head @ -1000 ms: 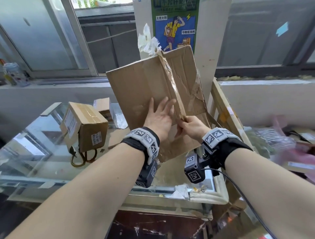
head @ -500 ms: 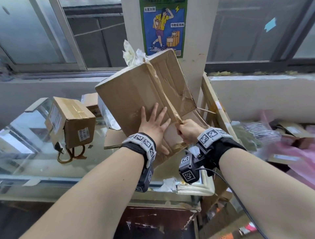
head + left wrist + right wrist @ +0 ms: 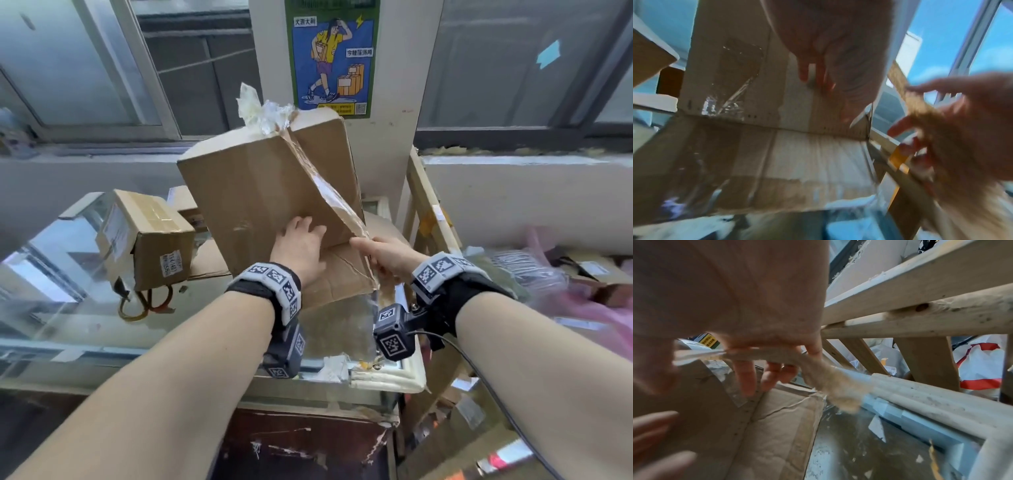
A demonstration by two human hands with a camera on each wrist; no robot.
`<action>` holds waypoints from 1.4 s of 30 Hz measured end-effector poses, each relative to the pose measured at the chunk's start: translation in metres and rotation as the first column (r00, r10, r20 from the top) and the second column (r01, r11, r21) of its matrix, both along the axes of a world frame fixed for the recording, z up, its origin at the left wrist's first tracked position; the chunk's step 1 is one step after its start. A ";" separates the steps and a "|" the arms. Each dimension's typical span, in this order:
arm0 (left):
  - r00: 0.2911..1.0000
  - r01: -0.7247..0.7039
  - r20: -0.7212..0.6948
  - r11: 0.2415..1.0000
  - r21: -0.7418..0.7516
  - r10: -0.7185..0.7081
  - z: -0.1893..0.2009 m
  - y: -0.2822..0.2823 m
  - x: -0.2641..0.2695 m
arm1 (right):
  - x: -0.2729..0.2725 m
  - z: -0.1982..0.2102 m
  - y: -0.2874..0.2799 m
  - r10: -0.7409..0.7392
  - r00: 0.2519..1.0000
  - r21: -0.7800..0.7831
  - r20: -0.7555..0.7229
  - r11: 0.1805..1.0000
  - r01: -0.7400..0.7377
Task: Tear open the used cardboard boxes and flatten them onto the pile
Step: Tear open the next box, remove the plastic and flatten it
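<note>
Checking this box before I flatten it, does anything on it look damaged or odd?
Yes. A tape strip hangs half peeled down the box, pinched by the right hand; crumpled tape sticks up at the top.

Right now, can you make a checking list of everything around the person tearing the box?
Surface: glass counter, smeared, with tape scraps.
Job's things: big cardboard box held up; tape strip peeling off its seam.
Clutter: small taped box on the counter, flat cardboard behind it, pink plastic bags on the right.
Hands: left hand flat against the box; right hand pinches the tape strip.
Cables: black cable from the right wrist camera; orange cord under the small box.
Surroundings: windows, poster, wooden frame.
</note>
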State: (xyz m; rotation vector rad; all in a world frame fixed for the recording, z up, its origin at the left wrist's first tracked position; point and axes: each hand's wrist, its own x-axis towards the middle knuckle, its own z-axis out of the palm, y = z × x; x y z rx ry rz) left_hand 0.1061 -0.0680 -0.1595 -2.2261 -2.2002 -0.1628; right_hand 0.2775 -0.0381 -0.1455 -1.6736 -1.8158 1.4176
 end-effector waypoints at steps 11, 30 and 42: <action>0.647 -0.299 0.756 0.880 0.369 -0.098 0.089 0.028 -0.011 | -0.031 0.056 0.024 0.117 0.969 0.309 0.220 0.933 -0.183; 0.987 -0.085 -0.116 0.966 0.244 0.116 0.095 0.036 -0.068 | -0.061 0.108 0.035 -0.143 0.916 0.812 0.375 0.527 -0.251; 0.999 0.000 -0.035 0.986 0.168 0.006 0.073 0.043 -0.054 | -0.027 0.113 0.059 -0.241 0.784 0.473 0.572 0.878 -0.076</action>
